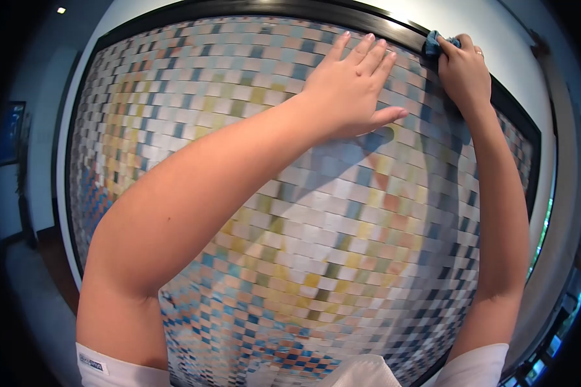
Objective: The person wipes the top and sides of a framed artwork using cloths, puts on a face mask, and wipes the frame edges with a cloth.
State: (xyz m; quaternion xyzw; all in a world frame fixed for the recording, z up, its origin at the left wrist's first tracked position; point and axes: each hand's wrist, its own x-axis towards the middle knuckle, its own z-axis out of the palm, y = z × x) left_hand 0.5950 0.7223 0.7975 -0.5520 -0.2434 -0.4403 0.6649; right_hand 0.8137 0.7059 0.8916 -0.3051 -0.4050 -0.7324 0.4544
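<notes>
Blue and crumpled, the cloth (432, 44) sits pinched in your right hand (466, 76) at the upper edge of the glossy black frame (394, 30). Your left hand (352, 79) is spread against the multicoloured woven-pattern panel (323, 238). Sliding along that edge would call for light, even pressure.

The right hand (466, 76) hides part of a blue cloth (434, 44). The left forearm (219, 168) covers some woven artwork (310, 238). The bottom edge crops both white sleeves (132, 374).
</notes>
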